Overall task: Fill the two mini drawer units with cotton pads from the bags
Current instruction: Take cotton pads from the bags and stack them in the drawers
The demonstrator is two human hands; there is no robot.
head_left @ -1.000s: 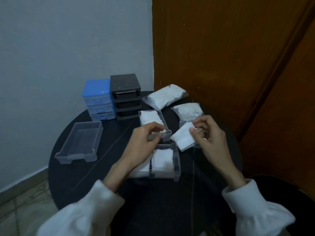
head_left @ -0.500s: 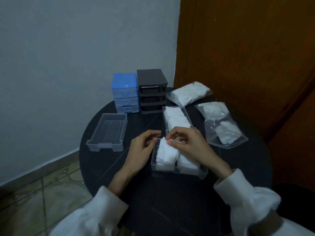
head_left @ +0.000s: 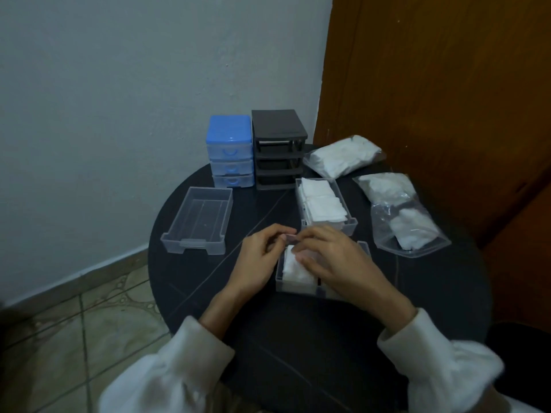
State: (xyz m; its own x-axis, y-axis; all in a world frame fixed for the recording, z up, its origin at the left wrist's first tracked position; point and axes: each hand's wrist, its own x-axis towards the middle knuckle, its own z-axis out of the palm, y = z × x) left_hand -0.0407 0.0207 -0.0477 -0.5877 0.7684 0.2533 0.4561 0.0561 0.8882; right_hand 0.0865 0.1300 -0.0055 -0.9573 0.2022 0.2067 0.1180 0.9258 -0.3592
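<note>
Both hands sit over the near clear drawer (head_left: pixel 298 286) on the round black table (head_left: pixel 298 338). The left hand (head_left: pixel 258 263) is curled at the drawer's left edge, fingers bent inward w/ thumb and forefinger close together near the drawer's far rim; can't tell if it grips anything there. The right hand (head_left: pixel 334 260) lies flat-ish, palm down, fingers spread and pressing on the cotton pads (head_left: pixel 293 271) inside that drawer; it covers most of the drawer's right half, so what lies under it is hidden. It pinches nothing that can be seen.

Just beyond the right hand's fingertips is a 2nd clear drawer (head_left: pixel 326 205), packed w/ white pads in rows. Further right of the right hand, an opened clear zip bag (head_left: pixel 399 216) lies flat w/ pads inside, mouth toward the person. Beyond that, a fuller bag (head_left: pixel 343 156) rests near the wooden door (head_left: pixel 447 99).

Left of the left hand, well apart, an empty clear drawer (head_left: pixel 198 220) sits on the table. Far past both hands, at the table's back edge: a blue drawer unit (head_left: pixel 229 155) w/ all 3 drawers in, and just beside it a black drawer unit (head_left: pixel 278 153) w/ its slots open. White sleeves (head_left: pixel 179 368) cover both wrists.
</note>
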